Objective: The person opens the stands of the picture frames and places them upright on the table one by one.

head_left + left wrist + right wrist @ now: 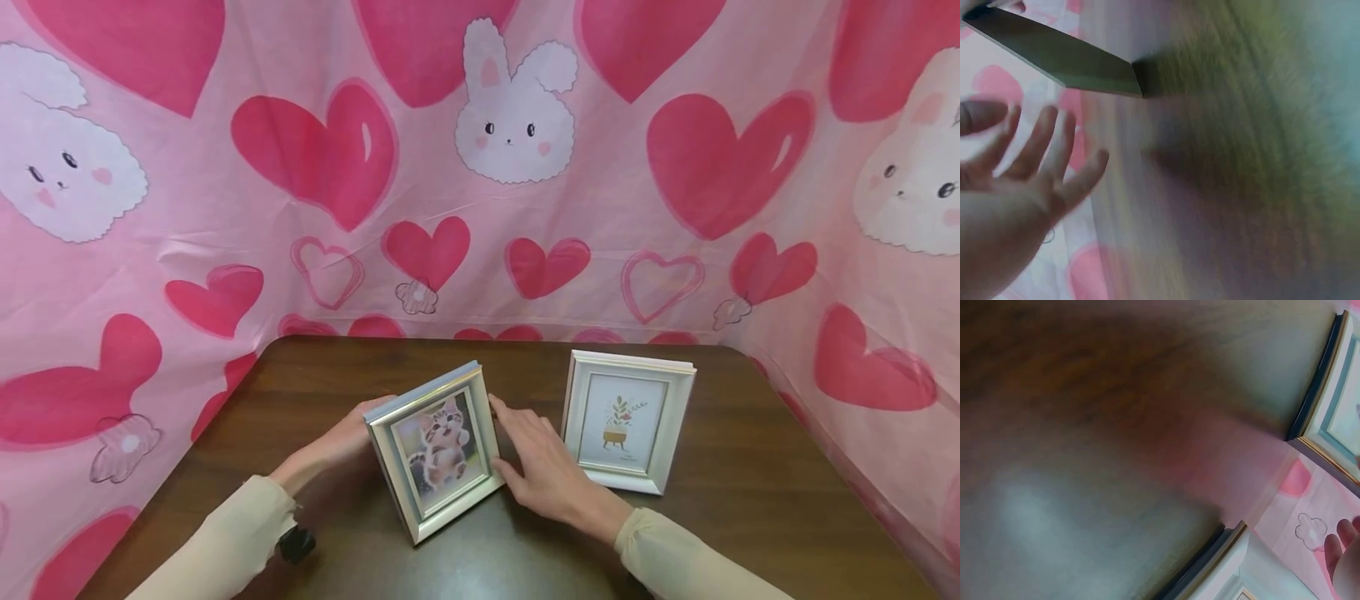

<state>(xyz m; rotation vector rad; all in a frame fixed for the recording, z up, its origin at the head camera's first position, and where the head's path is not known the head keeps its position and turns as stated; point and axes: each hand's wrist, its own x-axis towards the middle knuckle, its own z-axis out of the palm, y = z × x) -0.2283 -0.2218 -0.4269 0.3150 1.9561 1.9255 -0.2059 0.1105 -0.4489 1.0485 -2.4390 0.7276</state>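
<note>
A silver-white picture frame (489,421) with a kitten picture (442,446) stands angled on the brown table. My left hand (356,435) is at its left side, its fingertips hidden behind the frame in the head view. In the left wrist view the left hand (1019,187) has spread fingers, apart from the dark panel (1060,53) of a frame. My right hand (551,467) is at the kitten frame's right edge, its fingers extended and thumb near the lower corner; whether it touches is hard to tell. Fingers of the right hand (1347,556) show at the right wrist view's edge.
A white picture frame (678,425) with a potted-plant print stands to the right of my right hand. The dark wooden table (750,517) extends around both frames. Pink heart-and-rabbit cloth (510,208) hangs behind and at the sides. A dark object (297,544) sits at the left cuff.
</note>
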